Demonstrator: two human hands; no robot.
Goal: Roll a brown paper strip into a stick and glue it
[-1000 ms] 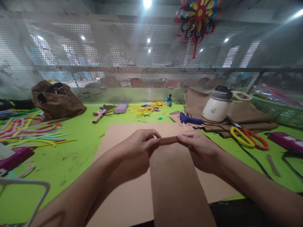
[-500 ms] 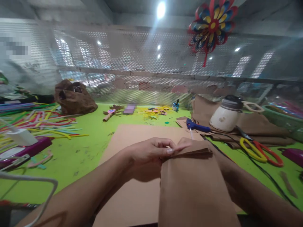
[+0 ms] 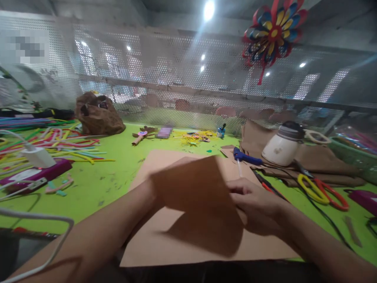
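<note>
A folded piece of brown paper (image 3: pixel 194 184), blurred by motion, is raised over a larger tan sheet (image 3: pixel 176 247) lying on the green table. My right hand (image 3: pixel 256 204) grips the paper's right edge with curled fingers. The paper covers nearly all of my left hand (image 3: pixel 187 160) behind it; only a blurred sliver shows above the top edge, so its fingers are hidden. Just beyond the right hand lies a blue glue gun (image 3: pixel 246 157), its tip over the tan sheet.
Yellow scissors (image 3: pixel 312 189), folded brown paper (image 3: pixel 326 161) and a white bottle (image 3: pixel 279 147) stand or lie at right. At left are colourful pipe cleaners (image 3: pixel 59 143), a charger (image 3: pixel 38 157) on a purple power strip (image 3: pixel 63 168), and a brown bag (image 3: pixel 100 116).
The folded paper has swung up and left, and now hides my left hand. My right hand has come into view at its right edge. The camera view has shifted slightly.
</note>
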